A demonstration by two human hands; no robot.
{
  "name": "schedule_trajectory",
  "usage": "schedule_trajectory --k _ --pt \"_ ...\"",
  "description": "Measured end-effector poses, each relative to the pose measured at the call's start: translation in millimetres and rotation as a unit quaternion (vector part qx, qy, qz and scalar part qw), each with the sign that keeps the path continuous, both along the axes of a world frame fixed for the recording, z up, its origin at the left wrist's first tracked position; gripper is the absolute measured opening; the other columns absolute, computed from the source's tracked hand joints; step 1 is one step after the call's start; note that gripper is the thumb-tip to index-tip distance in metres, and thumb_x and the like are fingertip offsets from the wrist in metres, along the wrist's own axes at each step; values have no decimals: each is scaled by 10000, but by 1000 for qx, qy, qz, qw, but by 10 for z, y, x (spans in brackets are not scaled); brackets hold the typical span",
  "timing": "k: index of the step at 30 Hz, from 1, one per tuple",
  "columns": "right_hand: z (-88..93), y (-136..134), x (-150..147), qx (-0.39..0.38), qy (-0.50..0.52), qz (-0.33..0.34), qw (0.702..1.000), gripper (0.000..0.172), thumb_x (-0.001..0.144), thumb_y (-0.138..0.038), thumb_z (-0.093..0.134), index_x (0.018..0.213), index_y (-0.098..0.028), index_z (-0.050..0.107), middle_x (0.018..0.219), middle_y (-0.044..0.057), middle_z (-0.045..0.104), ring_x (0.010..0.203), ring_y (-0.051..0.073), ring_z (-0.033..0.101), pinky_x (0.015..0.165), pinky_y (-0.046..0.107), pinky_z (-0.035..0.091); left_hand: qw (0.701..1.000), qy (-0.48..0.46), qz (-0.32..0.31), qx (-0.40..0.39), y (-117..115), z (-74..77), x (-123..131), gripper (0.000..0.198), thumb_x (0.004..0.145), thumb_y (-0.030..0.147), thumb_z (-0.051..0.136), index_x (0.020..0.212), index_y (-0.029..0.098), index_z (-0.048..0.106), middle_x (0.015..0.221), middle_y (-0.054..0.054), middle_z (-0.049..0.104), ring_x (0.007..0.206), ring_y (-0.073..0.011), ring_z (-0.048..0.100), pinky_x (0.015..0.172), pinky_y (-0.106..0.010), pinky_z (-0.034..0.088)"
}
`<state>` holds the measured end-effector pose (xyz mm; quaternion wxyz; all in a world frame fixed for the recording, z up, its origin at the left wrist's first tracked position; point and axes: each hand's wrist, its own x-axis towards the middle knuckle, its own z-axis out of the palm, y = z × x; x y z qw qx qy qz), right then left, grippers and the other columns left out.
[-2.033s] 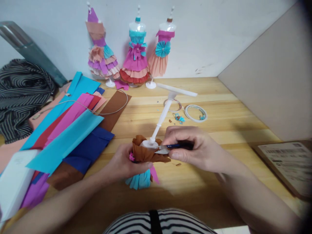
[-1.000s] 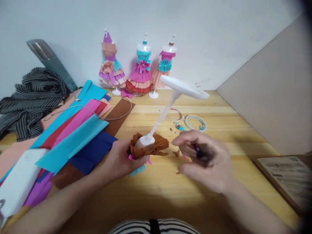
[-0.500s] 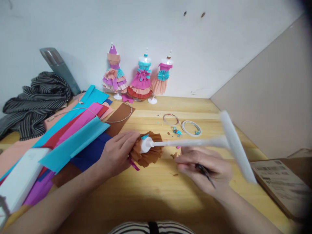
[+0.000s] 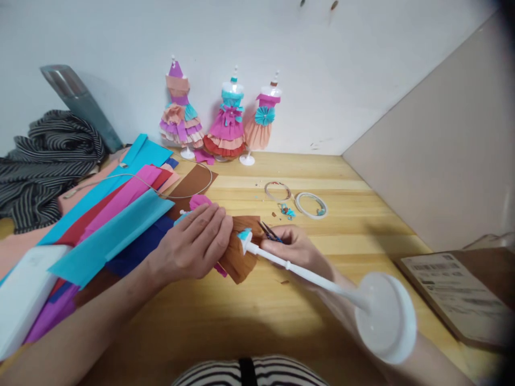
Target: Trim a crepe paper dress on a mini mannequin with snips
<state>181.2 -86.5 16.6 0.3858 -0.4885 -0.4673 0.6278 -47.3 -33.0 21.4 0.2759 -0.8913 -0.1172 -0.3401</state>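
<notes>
My left hand (image 4: 197, 241) is closed round the upper part of a miniature dress form (image 4: 314, 276), which lies tilted sideways with its white round base towards me at the right. A brown crepe paper skirt (image 4: 237, 265) flares out beside my fingers, and pink paper shows past my knuckles. In my right hand (image 4: 300, 246), behind the white pole, is a small pair of dark scissors (image 4: 271, 232). The slightly parted blades point at the skirt's right edge; whether they touch the paper I cannot tell.
Three dressed miniature forms (image 4: 227, 123) stand against the wall. Coloured crepe paper (image 4: 108, 236) and a white box-like object (image 4: 30, 295) lie at left. Two tape rings (image 4: 311, 206) and paper scraps (image 4: 287, 212) rest behind my hands. A cardboard box (image 4: 454, 295) sits at right.
The dress form's base has swung down and towards me. My right hand has moved left to the skirt's edge, and the scissors now point forward instead of back along the palm.
</notes>
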Motion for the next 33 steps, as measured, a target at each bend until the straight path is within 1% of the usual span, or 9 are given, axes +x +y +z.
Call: schedule_trajectory --k 3,8,11,14,17,19,26,29,33 --pt "-16 17 -13 -7 14 2 1000 451 614 -528 785 536 -139 571 453 -48 414 419 47 277 415 226 176 1000 14 -6 22 79 47 8 282 914 115 474 1110 -33 612 1070 -236 696 1069 -331 649 918 -453 559" --pt "-84 -18 44 -21 15 -57 998 428 575 -509 813 553 -133 611 471 -36 451 442 58 317 429 225 194 998 17 -26 61 249 142 -52 274 896 98 504 1107 -47 603 1062 -255 696 1102 -355 632 903 -460 571" --pt "-78 -18 23 -16 41 -84 996 367 582 -446 827 688 -131 671 506 -40 494 435 48 302 429 220 170 993 22 -59 98 335 182 -78 248 896 94 497 1068 -42 613 1037 -264 701 1151 -372 595 897 -461 574" --pt "-48 14 -53 -34 108 -52 992 397 563 -436 841 755 -133 669 521 -62 482 409 22 221 410 215 100 989 17 -81 119 393 201 -67 202 883 102 530 1025 -5 626 1036 -250 708 1215 -368 542 917 -457 567" --pt "-32 50 -151 -44 187 2 981 374 582 -415 837 613 -138 587 471 -88 389 402 11 182 403 213 68 989 12 -83 124 438 205 -35 166 883 119 540 1003 53 634 1073 -212 711 1248 -335 519 941 -442 558" --pt "-40 63 -197 -46 209 15 977 384 599 -408 828 561 -142 554 436 -94 356 387 11 189 393 212 72 988 13 -84 128 470 205 -15 162 883 128 546 1001 66 637 1083 -199 711 1251 -325 519 949 -436 555" --pt "-127 4 -97 -23 156 -89 983 333 585 -368 840 595 -145 592 416 -89 391 384 25 232 392 213 112 985 21 -84 150 568 252 -19 199 877 118 538 1032 36 630 1071 -208 710 1235 -346 530 953 -437 552" --pt "-151 -31 -25 -18 145 -89 985 342 630 -406 807 573 -147 591 399 -86 380 379 28 218 399 220 96 983 20 -85 159 585 275 -28 194 872 111 539 1026 37 629 1063 -204 714 1236 -345 529 955 -435 552" --pt "-105 -58 5 -1 142 -53 988 401 652 -508 768 609 -124 658 484 -23 527 371 20 230 407 226 107 984 19 -81 156 596 278 -16 175 878 150 555 1030 121 635 1079 -117 729 1243 -292 535 960 -394 559"
